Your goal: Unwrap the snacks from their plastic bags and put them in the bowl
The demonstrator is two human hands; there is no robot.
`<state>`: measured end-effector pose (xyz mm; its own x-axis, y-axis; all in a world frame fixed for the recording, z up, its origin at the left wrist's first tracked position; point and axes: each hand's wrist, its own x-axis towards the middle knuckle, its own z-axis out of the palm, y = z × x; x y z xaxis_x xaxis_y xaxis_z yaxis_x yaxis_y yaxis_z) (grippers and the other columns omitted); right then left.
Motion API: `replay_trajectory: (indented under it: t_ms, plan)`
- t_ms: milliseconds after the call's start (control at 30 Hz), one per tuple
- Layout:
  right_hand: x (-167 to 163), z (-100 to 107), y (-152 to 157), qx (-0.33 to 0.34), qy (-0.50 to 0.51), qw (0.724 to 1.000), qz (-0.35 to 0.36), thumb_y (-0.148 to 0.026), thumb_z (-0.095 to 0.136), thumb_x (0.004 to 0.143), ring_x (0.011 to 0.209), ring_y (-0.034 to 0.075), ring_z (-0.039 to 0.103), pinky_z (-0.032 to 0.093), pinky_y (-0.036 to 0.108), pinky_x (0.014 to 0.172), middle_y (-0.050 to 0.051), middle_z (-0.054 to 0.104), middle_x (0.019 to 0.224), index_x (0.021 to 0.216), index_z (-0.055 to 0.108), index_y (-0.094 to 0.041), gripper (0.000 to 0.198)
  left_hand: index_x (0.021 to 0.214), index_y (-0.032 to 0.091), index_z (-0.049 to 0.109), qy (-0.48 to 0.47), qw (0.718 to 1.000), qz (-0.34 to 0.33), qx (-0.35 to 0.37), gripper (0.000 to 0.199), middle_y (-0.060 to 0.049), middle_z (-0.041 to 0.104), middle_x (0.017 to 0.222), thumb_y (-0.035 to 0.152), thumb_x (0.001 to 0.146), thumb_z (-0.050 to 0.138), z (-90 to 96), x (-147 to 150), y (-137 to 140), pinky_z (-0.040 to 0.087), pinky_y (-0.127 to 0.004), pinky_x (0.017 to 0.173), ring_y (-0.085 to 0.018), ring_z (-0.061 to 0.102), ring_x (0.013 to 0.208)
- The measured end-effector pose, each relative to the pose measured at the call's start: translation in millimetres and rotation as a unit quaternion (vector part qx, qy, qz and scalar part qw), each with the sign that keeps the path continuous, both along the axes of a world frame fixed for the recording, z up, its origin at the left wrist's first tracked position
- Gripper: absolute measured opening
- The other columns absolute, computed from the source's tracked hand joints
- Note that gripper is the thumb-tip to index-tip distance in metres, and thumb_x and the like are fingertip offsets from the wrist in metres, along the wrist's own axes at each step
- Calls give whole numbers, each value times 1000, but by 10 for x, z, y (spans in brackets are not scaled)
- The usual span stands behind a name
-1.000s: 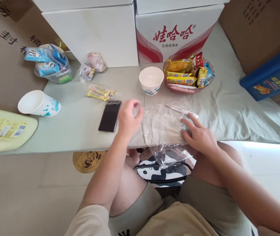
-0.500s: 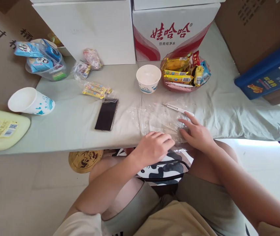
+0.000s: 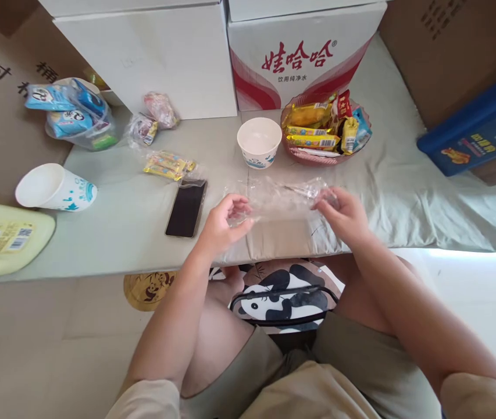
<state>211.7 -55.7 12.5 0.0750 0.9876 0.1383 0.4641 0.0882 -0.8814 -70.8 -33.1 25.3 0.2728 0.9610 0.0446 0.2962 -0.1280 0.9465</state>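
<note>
A clear plastic bag (image 3: 280, 195) is raised slightly and stretched sideways above the cloth near the table's front edge. My right hand (image 3: 344, 216) pinches its right end between thumb and fingers. At the left end is my left hand (image 3: 224, 224), curled, with a gap between thumb and fingertips; the film lies against the fingers. Behind the film, a slim white-handled cutter (image 3: 298, 190) shows only in part. Just beyond the bag stands a white paper bowl (image 3: 259, 142).
A pink basket (image 3: 313, 158) of wrapped snacks stands by the bowl. Left of the bag lie a phone (image 3: 186, 208) and yellow snack packets (image 3: 169, 165). A paper cup (image 3: 56, 187) lies tipped at far left. White boxes (image 3: 143, 64) line the back.
My left hand has moved left and away from my right hand. The bag, flat on the cloth before, is lifted and spread between my hands. My right hand now pinches its edge.
</note>
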Motion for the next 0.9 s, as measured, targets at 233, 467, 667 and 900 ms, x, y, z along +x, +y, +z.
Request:
replay_trajectory:
  t_ms: [233,467,667,900]
  plan:
    - [-36,-218,122,-5,238,969,-67,-34,72,78,81,17,70,55,33,78,-4,66,77,103,50,-28,34,78,19,64,-48,992,111,-37,15,-1,70,74,33,77,68,-132,-106,163,52,-28,75,-15,68,75]
    - [-115,-163,157,-27,237,968,-81,-34,69,81,66,13,68,55,29,72,-8,63,76,118,43,-31,45,75,20,59,-194,962,180,-68,18,2,66,67,33,73,71,-67,16,295,51,-22,60,-11,64,61]
    - [-144,-102,159,-44,208,970,-118,-42,61,89,40,9,45,36,23,41,-5,67,72,128,45,-27,45,68,20,54,-133,954,253,-86,23,6,48,49,36,80,66,-29,78,340,26,-16,36,-6,43,40]
    - [-80,-82,88,-95,130,975,-150,-39,57,88,40,9,42,34,24,38,1,73,81,122,54,-22,39,69,20,57,-47,951,279,-126,17,5,51,48,31,82,58,-32,22,321,27,-20,36,-7,40,35]
